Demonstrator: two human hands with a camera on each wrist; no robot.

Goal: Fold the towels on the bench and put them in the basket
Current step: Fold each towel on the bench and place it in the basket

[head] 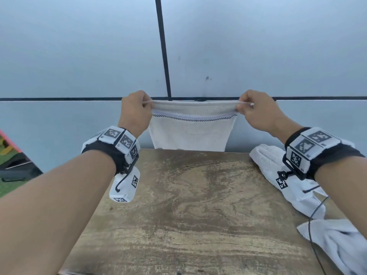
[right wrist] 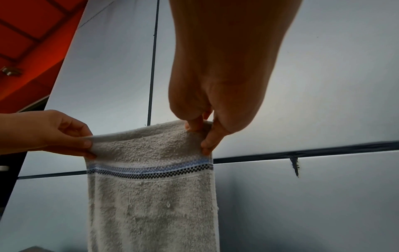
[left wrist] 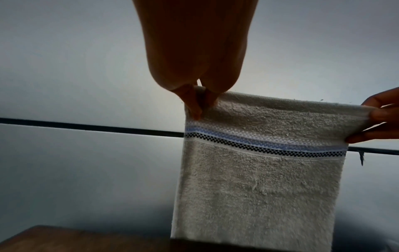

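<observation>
A white towel [head: 190, 133] with a blue and black checked band hangs in the air beyond the far edge of the wooden bench [head: 178, 205]. My left hand [head: 146, 105] pinches its upper left corner and my right hand [head: 241, 106] pinches its upper right corner, with the top edge stretched between them. The left wrist view shows the towel [left wrist: 259, 187] hanging flat below my left hand [left wrist: 199, 105]. From the right wrist, the towel [right wrist: 151, 204] hangs below my right hand [right wrist: 201, 136]. Its lower end drops behind the bench edge. No basket is in view.
Two more white towels lie crumpled on the bench's right side, one [head: 278, 175] under my right wrist and one [head: 335, 241] at the near right corner. A pale panelled wall [head: 79, 56] stands close behind the bench. Green ground and a red object [head: 10, 155] are at the left.
</observation>
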